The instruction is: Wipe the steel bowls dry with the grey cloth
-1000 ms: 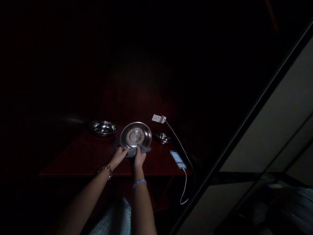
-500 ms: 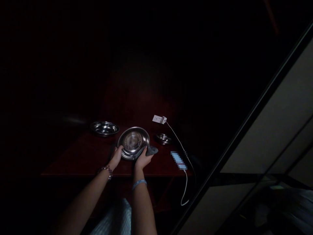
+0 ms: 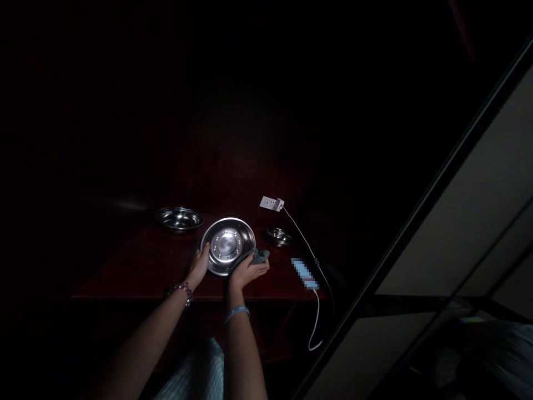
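my left hand (image 3: pixel 199 266) grips the tilted steel basin (image 3: pixel 226 243) by its left rim; my right hand (image 3: pixel 245 273) holds a grey cloth (image 3: pixel 261 256) at its lower-right edge.

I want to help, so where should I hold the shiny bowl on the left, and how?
Probably by the near rim of that left bowl, coming from the front of the table, thumb inside, fingers under. It sits open side up, so the edge is exposed. Coming from its right looks crowded by the held bowl and left hand.
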{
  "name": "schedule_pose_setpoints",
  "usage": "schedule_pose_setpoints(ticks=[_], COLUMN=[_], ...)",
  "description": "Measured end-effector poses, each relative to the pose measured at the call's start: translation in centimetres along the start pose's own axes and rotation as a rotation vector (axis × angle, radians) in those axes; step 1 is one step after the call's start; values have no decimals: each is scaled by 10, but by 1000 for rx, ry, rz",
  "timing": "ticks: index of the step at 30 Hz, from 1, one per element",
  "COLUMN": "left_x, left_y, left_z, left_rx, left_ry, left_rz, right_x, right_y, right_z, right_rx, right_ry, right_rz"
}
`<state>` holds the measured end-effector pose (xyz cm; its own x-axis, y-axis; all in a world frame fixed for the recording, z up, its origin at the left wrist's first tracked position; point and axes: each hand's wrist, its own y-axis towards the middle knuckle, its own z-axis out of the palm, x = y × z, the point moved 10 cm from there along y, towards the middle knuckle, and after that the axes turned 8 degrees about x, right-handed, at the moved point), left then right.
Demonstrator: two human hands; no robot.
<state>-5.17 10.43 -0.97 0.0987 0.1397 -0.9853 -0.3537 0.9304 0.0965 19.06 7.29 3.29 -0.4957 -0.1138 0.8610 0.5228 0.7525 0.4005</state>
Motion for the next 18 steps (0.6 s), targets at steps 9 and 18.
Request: schedule_pose_setpoints(ticks=[9,18], left_x=[-6,-15], left_y=[-6,-10], left_z=[-3,-5], left_rx=[-12,-20], left_ry=[31,58], left_rz=[-25,0], right_x=[11,18], right_y=[-9,-18], right_z=[-19,-36], right_rx=[-145,-330], right_ry=[22,106], right_rz=[23,25])
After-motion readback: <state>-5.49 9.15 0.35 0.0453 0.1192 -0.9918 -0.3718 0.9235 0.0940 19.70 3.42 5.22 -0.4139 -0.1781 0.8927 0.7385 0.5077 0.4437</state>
